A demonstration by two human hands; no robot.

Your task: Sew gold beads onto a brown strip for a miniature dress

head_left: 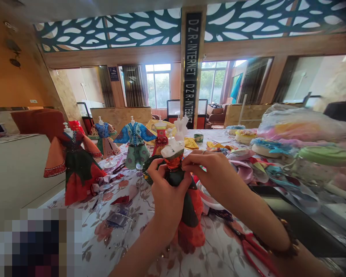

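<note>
My left hand (167, 192) is wrapped round the waist of a small white mannequin doll (173, 148) in a dark green and red-orange dress (192, 225). It holds the doll upright above the flowered tablecloth (132, 227). My right hand (210, 169) pinches the fabric at the doll's chest from the right, fingers closed on it.
Several dressed mannequin dolls stand on the table's left: a red and green one (75, 169), a blue-topped one (103, 138), a teal one (135, 144), a red one (160, 138). Red scissors (253, 250) lie near my right forearm. Fabric scraps and bagged trims (291, 150) pile up at right.
</note>
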